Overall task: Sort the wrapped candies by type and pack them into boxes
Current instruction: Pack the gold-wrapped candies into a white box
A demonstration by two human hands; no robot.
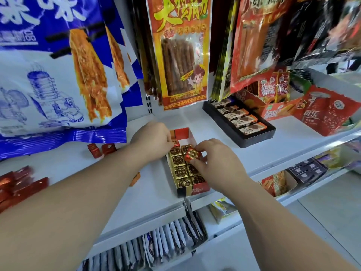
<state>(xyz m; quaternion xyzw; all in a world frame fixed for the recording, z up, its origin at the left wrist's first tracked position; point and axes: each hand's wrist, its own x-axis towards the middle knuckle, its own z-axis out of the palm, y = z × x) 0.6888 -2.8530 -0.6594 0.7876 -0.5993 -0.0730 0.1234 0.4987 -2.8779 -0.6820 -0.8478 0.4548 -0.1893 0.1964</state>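
Two hands meet at the box (192, 191): right hand (216, 163) pinches a red-gold candy (192, 156) over its 1 o'clock side; left hand (151, 141) curls at 11 o'clock, grip unclear.

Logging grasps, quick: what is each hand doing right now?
Left hand: fingers curled at the open red-and-black cardboard box; whether it holds anything cannot be told.
Right hand: pinches a red-and-gold foil-wrapped candy.

Blue-and-white snack bags (58, 79) at left, orange packet of brown sticks (181, 55) behind, red bag (328, 112) at right, grey sachets (166, 237) below
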